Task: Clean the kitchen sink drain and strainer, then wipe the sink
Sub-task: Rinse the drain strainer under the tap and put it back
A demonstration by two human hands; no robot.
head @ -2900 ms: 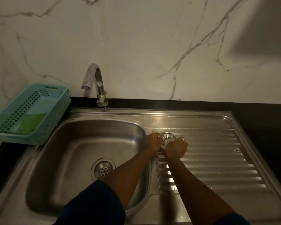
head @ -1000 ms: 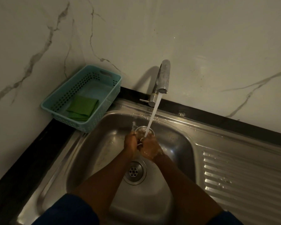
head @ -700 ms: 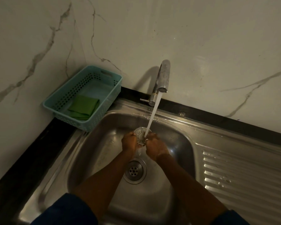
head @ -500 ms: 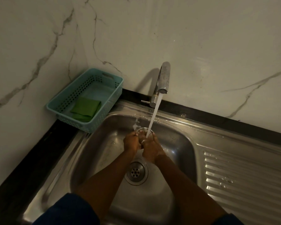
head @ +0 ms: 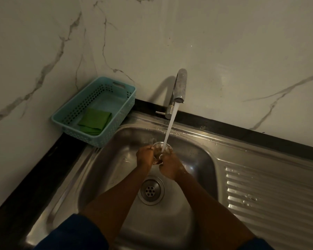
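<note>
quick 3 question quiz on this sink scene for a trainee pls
1. True or false: water from the tap lands on the strainer, which the left hand and right hand grip.
2. Is the strainer seated in the drain?
3. The green cloth lies: A in the basket; B over the tap; C on the drain.
Key: 1 true; 2 no, the hands hold it apart from the drain; 3 A.

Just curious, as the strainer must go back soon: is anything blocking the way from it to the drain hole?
Nothing visible. The left hand and right hand hold the strainer under running water; the drain below them lies bare.
</note>
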